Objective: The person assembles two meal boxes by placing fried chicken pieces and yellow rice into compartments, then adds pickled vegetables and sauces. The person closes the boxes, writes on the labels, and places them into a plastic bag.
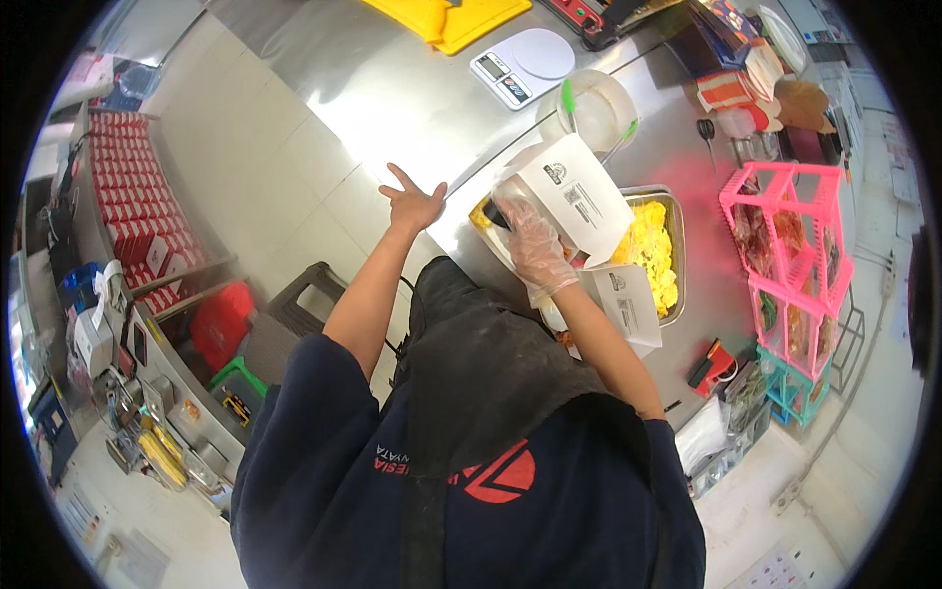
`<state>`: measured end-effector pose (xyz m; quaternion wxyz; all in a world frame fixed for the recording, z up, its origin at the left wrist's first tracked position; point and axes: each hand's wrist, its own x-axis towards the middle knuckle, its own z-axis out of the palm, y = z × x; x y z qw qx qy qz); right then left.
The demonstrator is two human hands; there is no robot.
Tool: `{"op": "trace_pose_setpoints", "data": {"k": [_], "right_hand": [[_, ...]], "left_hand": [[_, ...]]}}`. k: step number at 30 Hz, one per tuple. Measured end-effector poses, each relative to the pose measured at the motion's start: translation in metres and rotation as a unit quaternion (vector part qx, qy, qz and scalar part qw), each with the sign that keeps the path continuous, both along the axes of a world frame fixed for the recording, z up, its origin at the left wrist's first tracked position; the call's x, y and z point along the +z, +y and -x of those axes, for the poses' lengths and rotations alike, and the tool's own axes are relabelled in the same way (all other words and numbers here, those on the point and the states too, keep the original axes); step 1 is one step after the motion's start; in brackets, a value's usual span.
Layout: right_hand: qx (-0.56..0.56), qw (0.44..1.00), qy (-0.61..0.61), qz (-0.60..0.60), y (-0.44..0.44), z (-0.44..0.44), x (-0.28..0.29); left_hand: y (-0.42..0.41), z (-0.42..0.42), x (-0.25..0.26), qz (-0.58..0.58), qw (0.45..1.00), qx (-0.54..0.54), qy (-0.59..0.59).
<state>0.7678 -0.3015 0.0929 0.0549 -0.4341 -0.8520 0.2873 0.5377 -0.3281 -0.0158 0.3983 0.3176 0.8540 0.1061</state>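
Note:
My left hand [414,205] is bare, with its fingers spread, at the edge of the steel counter, and holds nothing. In a clear plastic glove, my right hand [537,247] reaches into an open white paper food box [578,199], its fingers at a small black object [496,214]; whether they grip it I cannot tell. Some yellow food shows at that box's left end. Under my right forearm is a second open white box [629,305]. Right of the boxes lies a metal tray [681,254] of yellow food that looks like scrambled egg [651,247].
Beyond the boxes are a round tub [614,110] with green-handled utensils, a white kitchen scale [541,55] and a yellow cutting board [486,22]. Pink plastic baskets [802,276] and a red tape dispenser [714,368] stand to the right. A chair [305,287] is at the left.

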Motion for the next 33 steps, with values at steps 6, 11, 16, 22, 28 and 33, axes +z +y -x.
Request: {"op": "trace_pose_setpoints", "data": {"k": [6, 11, 16, 22, 28, 33], "right_hand": [[-0.002, 1.0, 0.013, -0.02, -0.001, -0.01, -0.002], [-0.199, 0.92, 0.222, 0.255, 0.001, -0.022, 0.024], [-0.311, 0.787, 0.45, 0.286, 0.009, -0.077, 0.123], [-0.447, 0.801, 0.369, 0.152, 0.018, -0.215, 0.14], [-0.517, 0.828, 0.066, 0.206, 0.012, -0.302, 0.09], [-0.328, 0.938, -0.046, -0.098, -0.001, -0.325, 0.01]], "left_hand": [[0.003, -0.002, 0.004, 0.014, 1.0, -0.009, 0.004], [0.001, 0.0, -0.002, 0.005, 1.0, -0.002, 0.01], [0.001, 0.001, -0.013, 0.001, 1.0, -0.017, 0.012], [0.002, 0.003, -0.008, 0.013, 1.0, -0.016, 0.014], [0.007, 0.005, -0.011, 0.04, 0.998, -0.031, 0.022], [0.001, 0.016, -0.031, 0.017, 0.999, -0.033, 0.03]]}}
